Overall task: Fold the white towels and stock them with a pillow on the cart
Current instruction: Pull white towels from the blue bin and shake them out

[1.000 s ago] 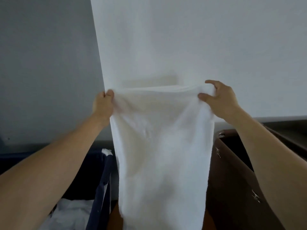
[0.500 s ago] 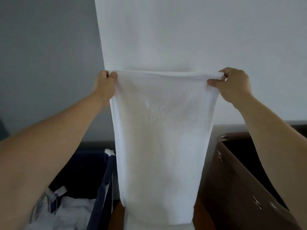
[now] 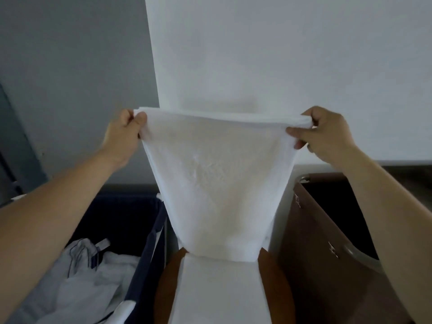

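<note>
The left hand and right hand each pinch a top corner of the white towel, both grips closed on it. Its lower end lies on a wooden surface between a navy hamper and a brown bin.

The white towel we hold up hides the wall behind it, and its lower part runs out of the bottom edge. Our forearms are cut by the side edges. The navy laundry bin and the brown hamper show only partly.

White towel, navy hamper, brown bin, grey and white wall.
</note>
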A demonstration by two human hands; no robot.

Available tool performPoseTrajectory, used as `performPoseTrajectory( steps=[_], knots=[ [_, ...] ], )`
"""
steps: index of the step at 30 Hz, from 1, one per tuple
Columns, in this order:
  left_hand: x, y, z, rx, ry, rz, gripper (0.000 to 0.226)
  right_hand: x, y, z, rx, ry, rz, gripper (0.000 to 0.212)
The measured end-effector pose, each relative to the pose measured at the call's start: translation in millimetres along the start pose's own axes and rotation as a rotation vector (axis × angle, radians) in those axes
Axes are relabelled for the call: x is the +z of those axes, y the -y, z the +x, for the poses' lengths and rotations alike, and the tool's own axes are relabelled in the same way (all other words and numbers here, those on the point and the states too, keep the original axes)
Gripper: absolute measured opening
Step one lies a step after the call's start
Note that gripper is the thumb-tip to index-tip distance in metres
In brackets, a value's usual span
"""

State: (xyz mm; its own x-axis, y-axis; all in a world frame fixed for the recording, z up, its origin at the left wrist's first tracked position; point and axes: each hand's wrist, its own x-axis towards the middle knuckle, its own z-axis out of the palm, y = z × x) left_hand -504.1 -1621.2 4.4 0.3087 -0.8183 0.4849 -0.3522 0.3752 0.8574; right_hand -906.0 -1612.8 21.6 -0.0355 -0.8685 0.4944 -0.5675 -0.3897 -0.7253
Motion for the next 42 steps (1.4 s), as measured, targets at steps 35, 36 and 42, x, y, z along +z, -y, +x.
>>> performPoseTrajectory(
  steps=[35, 36, 42],
  knots=[
    [111.0, 377.4, -138.2, -0.851, 0.361, 0.448, 0.025, 253.9, -339.6, -131.0, 0.915, 0.410, 0.081, 0.020],
    [126.0, 396.4, -133.7, -0.860, 0.371, 0.487, 0.029, 269.0, -357.3, -129.8, 0.955, 0.393, 0.087, 0.021],
    [178.8, 497.4, -146.6, -0.990, 0.405, 0.568, 0.029, 334.1, -435.7, -142.9, 1.126, 0.301, 0.042, 0.018]
  ],
)
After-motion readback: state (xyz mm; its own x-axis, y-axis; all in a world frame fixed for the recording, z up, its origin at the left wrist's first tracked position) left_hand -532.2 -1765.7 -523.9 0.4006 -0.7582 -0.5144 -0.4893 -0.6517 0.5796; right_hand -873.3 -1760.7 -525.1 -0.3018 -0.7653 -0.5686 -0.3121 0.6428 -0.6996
